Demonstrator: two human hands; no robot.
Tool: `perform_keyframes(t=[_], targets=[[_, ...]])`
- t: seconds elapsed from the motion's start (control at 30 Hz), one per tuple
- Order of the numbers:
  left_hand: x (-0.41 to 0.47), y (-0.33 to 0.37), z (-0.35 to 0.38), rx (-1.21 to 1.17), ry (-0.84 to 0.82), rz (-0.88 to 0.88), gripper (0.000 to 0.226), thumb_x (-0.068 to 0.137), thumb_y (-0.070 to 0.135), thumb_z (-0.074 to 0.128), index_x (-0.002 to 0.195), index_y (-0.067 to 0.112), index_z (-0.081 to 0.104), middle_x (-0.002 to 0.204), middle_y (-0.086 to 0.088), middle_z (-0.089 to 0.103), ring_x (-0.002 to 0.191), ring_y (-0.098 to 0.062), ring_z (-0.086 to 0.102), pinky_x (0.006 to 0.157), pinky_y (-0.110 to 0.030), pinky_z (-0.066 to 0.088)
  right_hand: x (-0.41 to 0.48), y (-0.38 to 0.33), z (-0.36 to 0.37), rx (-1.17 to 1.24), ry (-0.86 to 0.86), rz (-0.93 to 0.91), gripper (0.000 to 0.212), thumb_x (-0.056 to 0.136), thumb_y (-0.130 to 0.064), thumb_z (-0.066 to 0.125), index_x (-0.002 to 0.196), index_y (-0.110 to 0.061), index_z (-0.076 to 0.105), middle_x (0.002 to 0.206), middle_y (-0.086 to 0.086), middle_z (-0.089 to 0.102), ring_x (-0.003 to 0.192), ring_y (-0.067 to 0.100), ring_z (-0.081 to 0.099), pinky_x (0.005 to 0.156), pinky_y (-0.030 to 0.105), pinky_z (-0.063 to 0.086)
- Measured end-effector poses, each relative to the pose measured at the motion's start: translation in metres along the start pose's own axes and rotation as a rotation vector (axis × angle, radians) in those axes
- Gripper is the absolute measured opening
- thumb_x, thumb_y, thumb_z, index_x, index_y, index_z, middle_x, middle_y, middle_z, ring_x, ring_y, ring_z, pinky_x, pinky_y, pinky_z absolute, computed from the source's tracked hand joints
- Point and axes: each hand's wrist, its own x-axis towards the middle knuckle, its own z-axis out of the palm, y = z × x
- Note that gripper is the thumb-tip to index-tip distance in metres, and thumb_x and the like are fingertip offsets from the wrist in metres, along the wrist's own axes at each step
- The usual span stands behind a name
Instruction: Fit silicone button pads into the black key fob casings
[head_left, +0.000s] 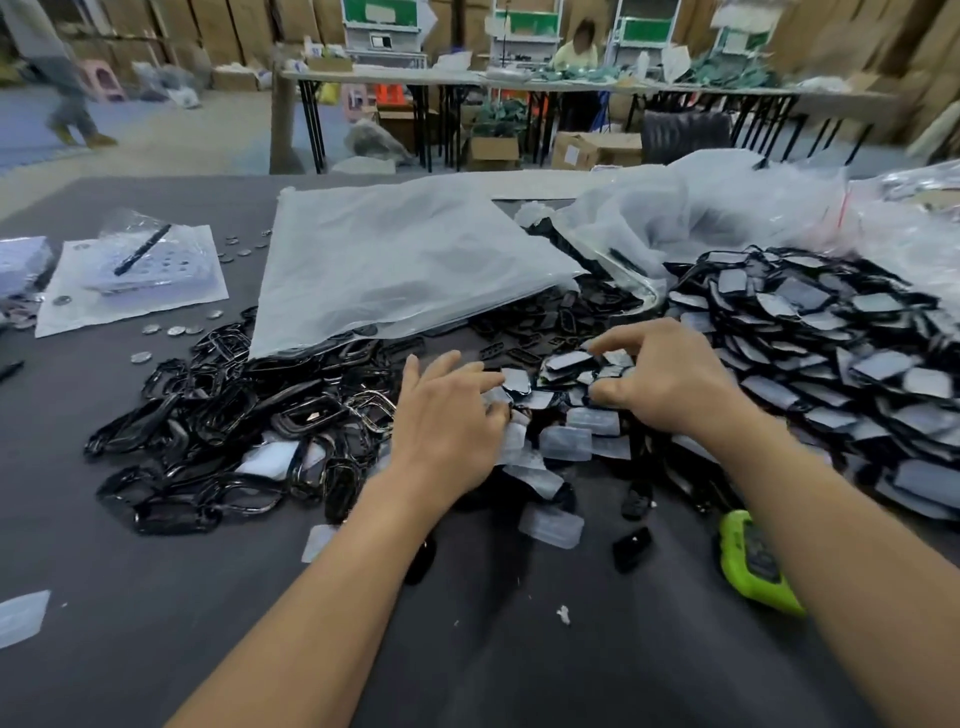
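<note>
We are reaching two hands, palms down, over pads (566, 442) and casings (831, 364) heaped on the worktop (156, 597), too many to count: left hand (447, 421), grip wide; right hand (665, 382), grip narrow, contents we cannot tell.

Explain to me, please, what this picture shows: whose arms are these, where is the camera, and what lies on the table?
There is no machine here: a person works with two bare hands, and the camera sits on that person's head, looking forward and down. The left hand rests with spread fingers on a small heap of clear silicone pads. The right hand curls its fingers over pieces of the same heap; whether it grips one I cannot tell. On the grey table lie black frames at the left, a large pile of black casings at the right, a flat plastic bag behind, and a green device near the right arm.
</note>
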Motion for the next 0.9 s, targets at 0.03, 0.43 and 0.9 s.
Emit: perform_keyframes(t=[0.03,0.43,0.9], targets=[[0.001,-0.004,-0.001,0.024,0.007,-0.003,0.036,0.102,0.035,0.055,0.136,0.031,0.066,0.15,0.009,0.057,0.152,-0.013,0.03,0.129,-0.047,-0.001,0.001,-0.005,0.007,0.026,0.012,-0.02,0.036,0.078,-0.024,0.082,0.111,-0.037,0.077,0.119,0.0,0.073,0.097,0.013,0.065,0.083,0.019,0.04],[0.017,-0.101,-0.062,0.009,0.092,-0.271,0.045,0.099,0.011,0.05,0.136,0.031,0.067,0.132,-0.005,0.069,0.118,-0.026,0.061,0.101,-0.032,0.043,0.073,-0.078,0.086,-0.149,-0.183,-0.141,0.028,0.087,0.0,0.055,0.1,-0.01,0.078,0.102,0.013,0.075,0.095,0.032,0.069,0.089,0.042,0.06],[0.052,-0.107,-0.063,0.17,0.16,-0.336,0.004,0.086,0.035,0.079,0.09,0.035,0.08,0.097,0.005,0.076,0.102,-0.021,0.067,0.101,-0.038,0.048,0.094,-0.101,0.094,-0.432,-0.203,-0.216,0.025,0.086,0.002,0.058,0.101,-0.012,0.073,0.097,0.01,0.07,0.083,0.032,0.064,0.071,0.036,0.05]])
